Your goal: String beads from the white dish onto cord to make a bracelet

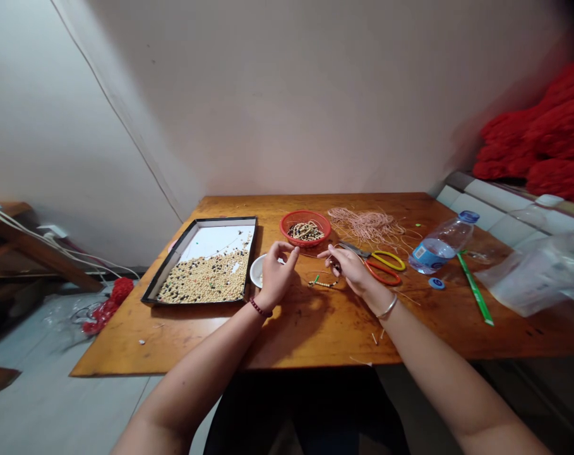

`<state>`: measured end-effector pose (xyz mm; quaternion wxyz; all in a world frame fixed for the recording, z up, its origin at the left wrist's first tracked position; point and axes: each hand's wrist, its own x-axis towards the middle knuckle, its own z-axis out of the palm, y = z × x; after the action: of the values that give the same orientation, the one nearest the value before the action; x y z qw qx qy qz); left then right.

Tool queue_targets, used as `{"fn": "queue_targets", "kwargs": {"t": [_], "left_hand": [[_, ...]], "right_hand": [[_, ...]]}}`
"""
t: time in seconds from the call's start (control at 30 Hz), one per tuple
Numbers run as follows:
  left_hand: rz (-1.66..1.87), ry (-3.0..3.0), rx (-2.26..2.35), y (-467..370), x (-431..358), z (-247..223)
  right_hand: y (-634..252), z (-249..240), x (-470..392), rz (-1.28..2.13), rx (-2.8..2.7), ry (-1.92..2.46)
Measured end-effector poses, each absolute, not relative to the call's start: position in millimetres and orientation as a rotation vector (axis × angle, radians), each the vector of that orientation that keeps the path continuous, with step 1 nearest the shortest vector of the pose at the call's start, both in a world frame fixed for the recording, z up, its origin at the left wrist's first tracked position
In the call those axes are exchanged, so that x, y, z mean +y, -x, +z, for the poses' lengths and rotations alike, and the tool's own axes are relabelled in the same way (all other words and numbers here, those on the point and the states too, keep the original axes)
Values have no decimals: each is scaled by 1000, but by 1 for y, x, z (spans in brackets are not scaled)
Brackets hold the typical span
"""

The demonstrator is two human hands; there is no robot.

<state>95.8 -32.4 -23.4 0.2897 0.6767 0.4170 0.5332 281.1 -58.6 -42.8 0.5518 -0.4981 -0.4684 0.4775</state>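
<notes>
My left hand [278, 270] is raised beside a small white bowl [256, 272], its thumb and forefinger closed in a pinch. What lies between those fingertips is too thin to make out. Across from it, my right hand [349, 266] has its fingers curled, with dark beads showing at them. From there a short string of beads [323, 284], pale with some dark ones and a green bit, trails to the left just above the table. Behind both hands stands a red plastic basket [285, 229] holding strung beads [305, 231].
A black-rimmed tray [147, 297] of loose beads lies left. Scissors [384, 260] with yellow and orange handles are close to my right hand. Pink cord [365, 226] is heaped behind them. Rightward are a water bottle [441, 245], its blue cap [436, 284], a green strip [476, 292] and plastic bags [537, 272].
</notes>
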Motion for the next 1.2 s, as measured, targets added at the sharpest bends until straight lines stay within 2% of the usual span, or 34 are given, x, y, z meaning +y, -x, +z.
{"fn": "queue_targets", "kwargs": {"t": [0.2, 0.4, 0.57, 1.0, 1.2], "left_hand": [[1393, -1901, 1155, -94, -32, -22], [952, -2440, 1129, -90, -38, -26], [782, -2720, 1047, -91, -43, -30], [816, -2650, 907, -95, -45, -27], [916, -2271, 789, -99, -44, -23]], "right_hand": [[-284, -38, -60, 1147, -1056, 1143], [-281, -34, -62, 1185, -1073, 1116], [-277, -37, -61, 1253, -1108, 1102], [-274, -40, -63, 1383, -1098, 1045], [-276, -35, -66, 1495, -1009, 988]]}}
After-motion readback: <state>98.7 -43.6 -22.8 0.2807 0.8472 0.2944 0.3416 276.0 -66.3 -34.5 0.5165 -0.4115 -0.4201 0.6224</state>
